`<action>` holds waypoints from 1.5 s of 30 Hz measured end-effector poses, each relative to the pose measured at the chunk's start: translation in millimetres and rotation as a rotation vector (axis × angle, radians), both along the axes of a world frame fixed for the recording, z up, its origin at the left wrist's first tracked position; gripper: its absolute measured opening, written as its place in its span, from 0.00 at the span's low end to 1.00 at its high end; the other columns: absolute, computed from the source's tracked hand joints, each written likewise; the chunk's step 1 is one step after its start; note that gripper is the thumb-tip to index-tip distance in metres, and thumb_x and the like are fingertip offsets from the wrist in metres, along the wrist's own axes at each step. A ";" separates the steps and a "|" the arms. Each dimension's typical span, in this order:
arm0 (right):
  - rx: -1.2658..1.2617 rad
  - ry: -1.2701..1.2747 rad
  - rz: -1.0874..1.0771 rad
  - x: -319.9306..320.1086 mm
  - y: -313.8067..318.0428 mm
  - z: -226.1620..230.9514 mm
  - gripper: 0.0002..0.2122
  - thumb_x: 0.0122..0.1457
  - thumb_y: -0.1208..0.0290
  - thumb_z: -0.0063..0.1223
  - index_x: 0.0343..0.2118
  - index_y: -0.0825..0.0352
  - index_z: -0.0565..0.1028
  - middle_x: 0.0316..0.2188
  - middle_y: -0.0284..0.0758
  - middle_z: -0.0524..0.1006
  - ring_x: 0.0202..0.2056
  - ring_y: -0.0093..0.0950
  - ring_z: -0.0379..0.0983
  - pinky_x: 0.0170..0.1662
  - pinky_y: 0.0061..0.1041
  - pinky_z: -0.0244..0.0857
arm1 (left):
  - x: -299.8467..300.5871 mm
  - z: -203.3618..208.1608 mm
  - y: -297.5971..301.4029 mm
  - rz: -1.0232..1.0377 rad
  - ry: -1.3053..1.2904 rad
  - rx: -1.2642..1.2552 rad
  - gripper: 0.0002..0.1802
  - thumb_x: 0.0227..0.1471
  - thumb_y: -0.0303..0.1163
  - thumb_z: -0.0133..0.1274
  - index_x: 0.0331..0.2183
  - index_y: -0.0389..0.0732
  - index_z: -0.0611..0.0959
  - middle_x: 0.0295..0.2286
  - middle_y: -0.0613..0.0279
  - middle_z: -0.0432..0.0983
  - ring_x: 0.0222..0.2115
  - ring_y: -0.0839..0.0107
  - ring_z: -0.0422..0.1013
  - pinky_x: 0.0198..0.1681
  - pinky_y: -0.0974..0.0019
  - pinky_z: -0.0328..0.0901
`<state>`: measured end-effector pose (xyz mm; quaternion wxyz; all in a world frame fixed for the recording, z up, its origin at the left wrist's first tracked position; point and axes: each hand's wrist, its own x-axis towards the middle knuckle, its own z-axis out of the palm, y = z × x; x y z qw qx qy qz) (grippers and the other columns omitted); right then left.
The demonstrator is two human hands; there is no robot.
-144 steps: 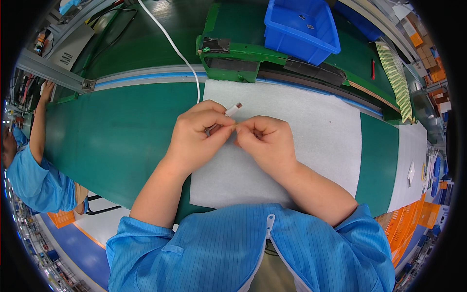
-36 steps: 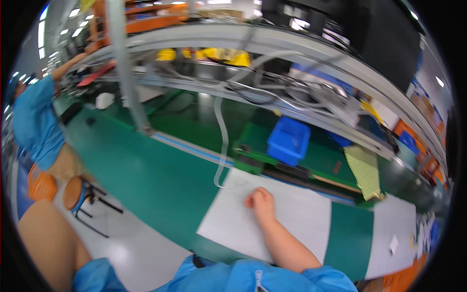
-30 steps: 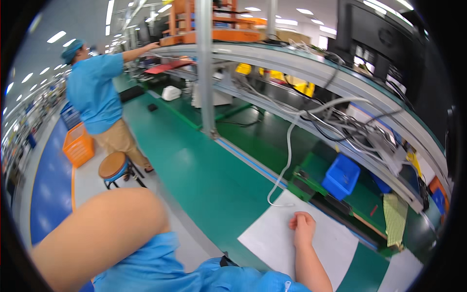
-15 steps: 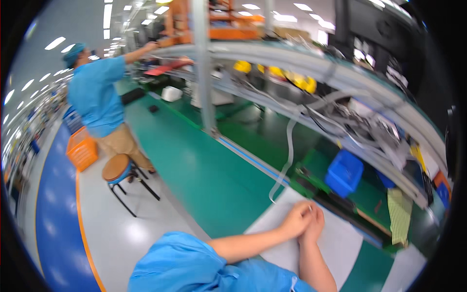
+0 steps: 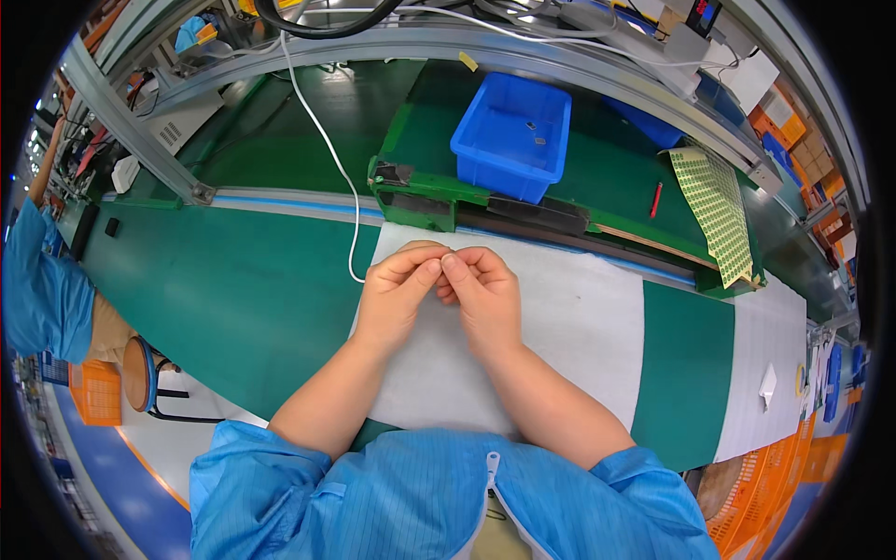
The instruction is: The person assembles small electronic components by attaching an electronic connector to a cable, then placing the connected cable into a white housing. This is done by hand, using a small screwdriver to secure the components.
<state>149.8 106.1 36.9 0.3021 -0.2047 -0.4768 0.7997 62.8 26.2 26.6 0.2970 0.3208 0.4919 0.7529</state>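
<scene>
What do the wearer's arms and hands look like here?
Left hand and right hand: ungloved. Forearms: bare, no watch or bracelet visible. Sleeves: short, blue, loose, with fine darker stripes, part of a matching jacket with a pale zip pull.

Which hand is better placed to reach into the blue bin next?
Probably the right hand: it lies nearly straight below the blue bin in the head view, while the left hand sits farther left. They meet; whether they pinch anything is unclear.
</scene>
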 end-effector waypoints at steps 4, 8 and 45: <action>-0.022 0.065 0.054 4.1 -0.1 -1.5 0.06 0.53 0.72 0.52 0.28 0.69 0.71 0.22 0.31 0.73 0.24 0.17 0.69 0.27 0.15 0.62 | 3.3 4.9 -4.2 -0.020 0.004 0.050 0.10 0.51 0.24 0.45 0.36 0.32 0.77 0.38 0.56 0.69 0.34 0.72 0.66 0.37 0.70 0.62; -0.098 0.096 0.104 7.6 2.4 -1.4 0.06 0.53 0.72 0.51 0.28 0.69 0.71 0.22 0.32 0.73 0.24 0.18 0.69 0.27 0.16 0.63 | 2.9 13.4 -5.0 -0.136 -0.092 0.094 0.10 0.50 0.25 0.47 0.36 0.34 0.78 0.39 0.57 0.68 0.33 0.72 0.66 0.34 0.71 0.62; -0.003 0.084 0.146 4.5 -3.8 5.8 0.06 0.52 0.74 0.53 0.22 0.68 0.70 0.19 0.31 0.73 0.22 0.16 0.66 0.25 0.14 0.61 | -4.7 29.1 -15.8 -0.197 -0.323 0.050 0.10 0.46 0.25 0.48 0.31 0.31 0.79 0.33 0.52 0.74 0.28 0.66 0.69 0.28 0.66 0.64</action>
